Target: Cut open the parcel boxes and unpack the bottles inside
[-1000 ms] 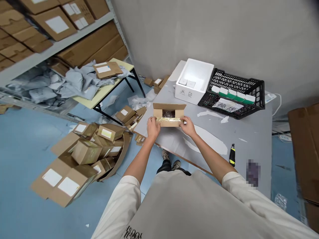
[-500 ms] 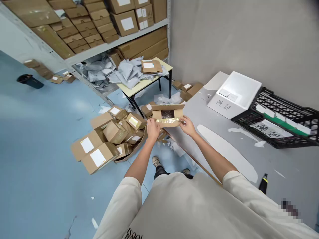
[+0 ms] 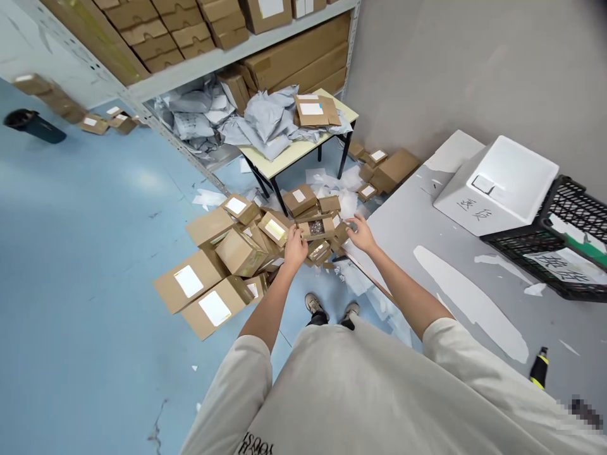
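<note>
An open cardboard box [image 3: 317, 227] with dark, shiny contents is below and between my hands, over the heap of boxes; whether it rests on them I cannot tell. My left hand [image 3: 294, 246] overlaps the box's left end in view, fingers loosely curled and apart, with no hold on it that I can see. To the right, my right hand [image 3: 361, 235] is open and empty, fingers spread, apart from the box. A taped carton [image 3: 318, 251] lies just under the open box.
Labelled cartons [image 3: 208, 291] are heaped on the floor at left. A small table [image 3: 279, 165] bears grey mailing bags [image 3: 268, 120]. On the grey worktop [image 3: 403, 221] at right are a white bin [image 3: 497, 183], a black crate [image 3: 564, 246] and a yellow-black cutter [image 3: 539, 368]. Shelving [image 3: 190, 66] stands behind.
The open box has left my hands and dropped toward the heap, looking smaller now. My right hand has opened away from it. The view has shifted left and down.
</note>
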A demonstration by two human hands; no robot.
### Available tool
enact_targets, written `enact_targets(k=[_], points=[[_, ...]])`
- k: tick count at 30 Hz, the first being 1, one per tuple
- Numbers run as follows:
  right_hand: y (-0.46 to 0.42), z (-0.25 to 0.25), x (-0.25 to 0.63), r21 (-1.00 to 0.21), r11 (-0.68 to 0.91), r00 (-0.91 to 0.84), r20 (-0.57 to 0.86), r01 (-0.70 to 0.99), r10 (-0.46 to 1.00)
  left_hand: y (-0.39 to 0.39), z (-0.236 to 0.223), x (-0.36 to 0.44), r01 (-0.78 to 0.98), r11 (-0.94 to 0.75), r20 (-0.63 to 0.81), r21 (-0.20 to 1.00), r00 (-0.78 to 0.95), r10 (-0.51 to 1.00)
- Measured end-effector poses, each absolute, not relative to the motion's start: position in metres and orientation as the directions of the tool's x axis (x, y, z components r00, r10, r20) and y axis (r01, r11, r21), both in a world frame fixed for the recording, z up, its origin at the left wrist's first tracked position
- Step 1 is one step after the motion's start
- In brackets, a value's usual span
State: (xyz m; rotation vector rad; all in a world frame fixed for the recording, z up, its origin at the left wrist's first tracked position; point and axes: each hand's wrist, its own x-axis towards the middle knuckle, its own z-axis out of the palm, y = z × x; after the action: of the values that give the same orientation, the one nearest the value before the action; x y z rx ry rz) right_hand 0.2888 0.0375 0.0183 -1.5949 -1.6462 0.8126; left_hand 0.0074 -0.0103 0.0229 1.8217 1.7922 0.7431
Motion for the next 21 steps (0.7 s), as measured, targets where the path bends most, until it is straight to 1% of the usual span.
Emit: enact_targets(k=[5,15,21], points=[[0.042,0.001,0.267,-0.825,0.078,-0.1,0.026,0.56,0.995,-0.018,0.009,-0.012,0.728,0.034,0.009,0.685,-0.055,0.998],[0.047,-0.015,0.226,-0.866,0.137,-0.329,-0.033,0.481,0.944,-0.062,0.014,-0.03,0.745,0.168,-0.035,0.646,-0.191,0.981],[0.035,-0.021,0.181,-0.875,0.164,-0.461,-0.074,0.456,0.884,-0.1,0.01,-0.054,0.75,0.244,-0.027,0.614,-0.289,0.957]])
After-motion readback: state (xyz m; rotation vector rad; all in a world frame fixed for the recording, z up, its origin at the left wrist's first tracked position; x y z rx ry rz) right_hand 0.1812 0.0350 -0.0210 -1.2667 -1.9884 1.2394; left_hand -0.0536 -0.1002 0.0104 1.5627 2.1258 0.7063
